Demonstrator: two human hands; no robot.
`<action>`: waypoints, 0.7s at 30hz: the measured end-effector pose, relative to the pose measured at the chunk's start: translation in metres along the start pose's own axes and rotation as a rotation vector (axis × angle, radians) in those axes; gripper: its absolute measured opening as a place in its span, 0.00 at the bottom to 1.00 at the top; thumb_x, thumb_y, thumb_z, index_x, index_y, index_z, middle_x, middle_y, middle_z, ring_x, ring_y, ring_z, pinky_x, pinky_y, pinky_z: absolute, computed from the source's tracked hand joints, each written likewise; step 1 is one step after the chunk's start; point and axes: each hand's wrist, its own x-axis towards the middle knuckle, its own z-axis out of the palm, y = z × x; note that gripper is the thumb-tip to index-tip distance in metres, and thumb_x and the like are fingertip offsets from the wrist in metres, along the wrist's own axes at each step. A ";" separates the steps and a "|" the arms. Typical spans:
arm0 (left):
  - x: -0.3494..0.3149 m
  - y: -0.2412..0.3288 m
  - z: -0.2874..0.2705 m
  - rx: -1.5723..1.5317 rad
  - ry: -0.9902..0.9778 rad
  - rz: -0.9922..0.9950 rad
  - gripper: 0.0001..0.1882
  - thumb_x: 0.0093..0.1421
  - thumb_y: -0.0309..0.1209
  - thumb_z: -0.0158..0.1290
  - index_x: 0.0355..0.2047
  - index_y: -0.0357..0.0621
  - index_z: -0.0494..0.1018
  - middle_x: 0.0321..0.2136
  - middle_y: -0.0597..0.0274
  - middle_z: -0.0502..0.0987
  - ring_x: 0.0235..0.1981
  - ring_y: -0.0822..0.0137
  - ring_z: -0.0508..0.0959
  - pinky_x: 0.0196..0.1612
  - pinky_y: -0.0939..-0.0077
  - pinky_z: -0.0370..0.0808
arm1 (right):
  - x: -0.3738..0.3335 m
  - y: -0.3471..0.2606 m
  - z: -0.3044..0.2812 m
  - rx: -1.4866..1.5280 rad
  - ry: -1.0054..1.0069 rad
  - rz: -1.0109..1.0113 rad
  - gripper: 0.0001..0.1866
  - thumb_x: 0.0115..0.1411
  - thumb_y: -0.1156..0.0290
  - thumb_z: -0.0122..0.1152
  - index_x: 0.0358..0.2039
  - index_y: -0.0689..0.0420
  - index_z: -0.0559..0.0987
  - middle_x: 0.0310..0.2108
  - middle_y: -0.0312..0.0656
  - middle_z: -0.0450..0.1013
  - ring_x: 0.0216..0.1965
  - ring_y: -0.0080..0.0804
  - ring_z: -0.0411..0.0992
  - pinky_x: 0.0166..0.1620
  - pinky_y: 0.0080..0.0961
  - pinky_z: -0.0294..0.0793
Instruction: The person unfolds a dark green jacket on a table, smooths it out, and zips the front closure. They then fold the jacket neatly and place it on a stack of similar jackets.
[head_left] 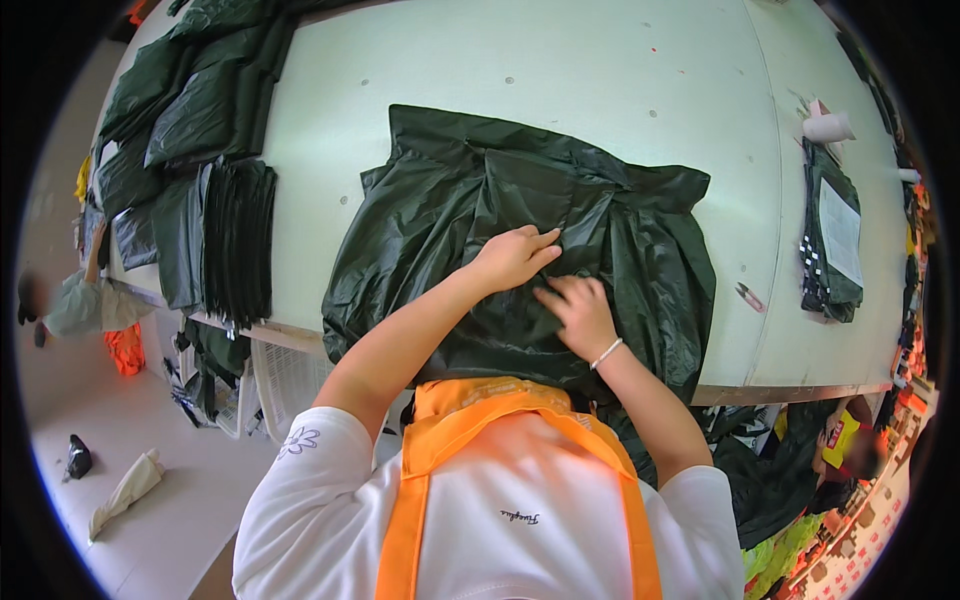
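Left hand [512,258] lies flat, right hand [577,310] pinches a fold of the garment [640,250]; folding looks half done, sides beyond both hands unfolded.

Garment workshop. A large pale cutting table [600,80] fills the view; a dark green garment [640,260] lies spread at its near edge, stacks of like pieces [200,150] crowd its left end, and a folded bundle [830,240] with scissors [748,296] occupies its right end.
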 end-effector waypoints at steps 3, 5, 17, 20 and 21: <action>0.011 -0.032 -0.001 -0.181 -0.180 -0.169 0.26 0.64 0.50 0.42 0.50 0.43 0.71 0.36 0.46 0.75 0.40 0.46 0.75 0.45 0.62 0.70 | 0.043 0.007 -0.008 0.516 0.187 0.542 0.14 0.54 0.65 0.55 0.24 0.65 0.78 0.25 0.57 0.73 0.31 0.55 0.73 0.34 0.43 0.69; 0.011 -0.003 -0.036 -0.222 -0.134 -0.299 0.25 0.63 0.49 0.45 0.44 0.39 0.75 0.34 0.46 0.76 0.41 0.50 0.76 0.46 0.66 0.70 | 0.059 0.027 -0.010 0.524 0.053 0.732 0.22 0.54 0.57 0.54 0.25 0.68 0.77 0.25 0.62 0.72 0.31 0.57 0.73 0.35 0.44 0.70; -0.052 -0.023 -0.011 0.504 0.087 0.402 0.14 0.51 0.34 0.56 0.38 0.45 0.76 0.34 0.62 0.74 0.38 0.61 0.75 0.45 0.68 0.71 | 0.049 -0.016 -0.024 -0.273 0.434 0.180 0.20 0.48 0.66 0.65 0.42 0.56 0.74 0.38 0.41 0.72 0.42 0.40 0.70 0.45 0.35 0.68; -0.036 -0.027 -0.025 0.315 0.028 0.372 0.09 0.52 0.33 0.54 0.33 0.45 0.78 0.29 0.61 0.76 0.33 0.57 0.76 0.38 0.66 0.73 | 0.039 -0.023 -0.008 -0.156 0.370 0.024 0.19 0.49 0.67 0.63 0.42 0.57 0.74 0.39 0.39 0.69 0.43 0.36 0.67 0.45 0.31 0.65; -0.032 -0.035 -0.026 0.188 0.021 0.305 0.09 0.52 0.33 0.56 0.33 0.44 0.77 0.29 0.60 0.78 0.32 0.58 0.78 0.36 0.68 0.74 | 0.041 -0.022 -0.005 -0.167 0.381 0.034 0.18 0.50 0.67 0.63 0.42 0.57 0.75 0.38 0.38 0.70 0.42 0.35 0.68 0.44 0.30 0.66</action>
